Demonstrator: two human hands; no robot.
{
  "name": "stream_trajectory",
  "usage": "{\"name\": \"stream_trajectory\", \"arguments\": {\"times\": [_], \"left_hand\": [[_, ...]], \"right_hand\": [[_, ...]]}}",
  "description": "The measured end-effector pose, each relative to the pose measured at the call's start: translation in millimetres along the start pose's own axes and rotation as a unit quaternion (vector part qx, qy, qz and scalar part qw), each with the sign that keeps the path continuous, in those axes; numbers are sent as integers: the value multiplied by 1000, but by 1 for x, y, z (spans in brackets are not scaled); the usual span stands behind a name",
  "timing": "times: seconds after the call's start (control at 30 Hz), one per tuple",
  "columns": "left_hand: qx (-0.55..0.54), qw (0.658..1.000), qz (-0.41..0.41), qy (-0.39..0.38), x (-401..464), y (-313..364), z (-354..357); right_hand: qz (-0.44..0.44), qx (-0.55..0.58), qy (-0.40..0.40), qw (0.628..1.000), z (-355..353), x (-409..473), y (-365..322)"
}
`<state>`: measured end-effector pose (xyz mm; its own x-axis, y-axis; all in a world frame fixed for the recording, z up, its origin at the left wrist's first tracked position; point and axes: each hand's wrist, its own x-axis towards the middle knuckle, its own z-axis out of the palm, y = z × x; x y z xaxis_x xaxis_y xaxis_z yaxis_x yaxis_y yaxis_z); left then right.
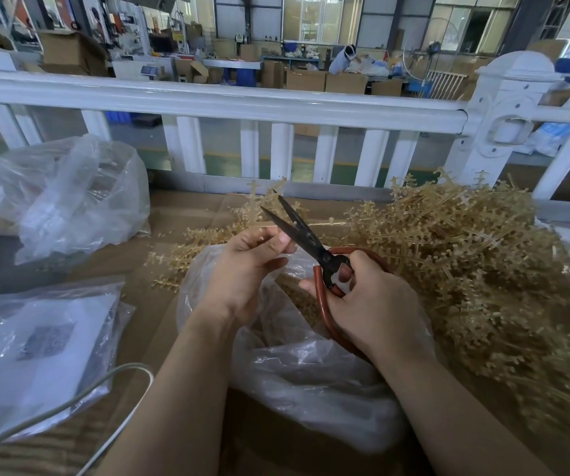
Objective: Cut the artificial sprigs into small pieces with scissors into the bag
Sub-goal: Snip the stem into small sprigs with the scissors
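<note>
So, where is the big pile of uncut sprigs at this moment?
In the head view the pile of sprigs lies on the right side of the cardboard surface, just beyond the right hand holding the scissors, below the white fence.

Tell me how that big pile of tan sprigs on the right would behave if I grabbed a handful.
The sprig pile would probably come up tangled, since its side branches interlock. It looks light: thin plastic stems, loosely heaped. Stems seem springy rather than limp, standing up at the back edge, so loose ones may drop onto the cardboard.
</note>
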<state>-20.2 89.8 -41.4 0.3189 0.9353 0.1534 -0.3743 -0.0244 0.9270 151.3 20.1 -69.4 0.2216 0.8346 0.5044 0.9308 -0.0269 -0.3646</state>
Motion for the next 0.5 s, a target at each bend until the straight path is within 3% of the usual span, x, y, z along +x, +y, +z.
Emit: {"name": "stream_trajectory", "arguments": {"times": [0.33,0.5], "left_hand": [[9,1000,-8,-14,-2,3,-2],[-73,997,-36,-10,0,7,-4]], "right_hand": [[9,-17,-9,1000,-9,0,-8],[7,-18,-17,1000,-12,0,-11]]}}
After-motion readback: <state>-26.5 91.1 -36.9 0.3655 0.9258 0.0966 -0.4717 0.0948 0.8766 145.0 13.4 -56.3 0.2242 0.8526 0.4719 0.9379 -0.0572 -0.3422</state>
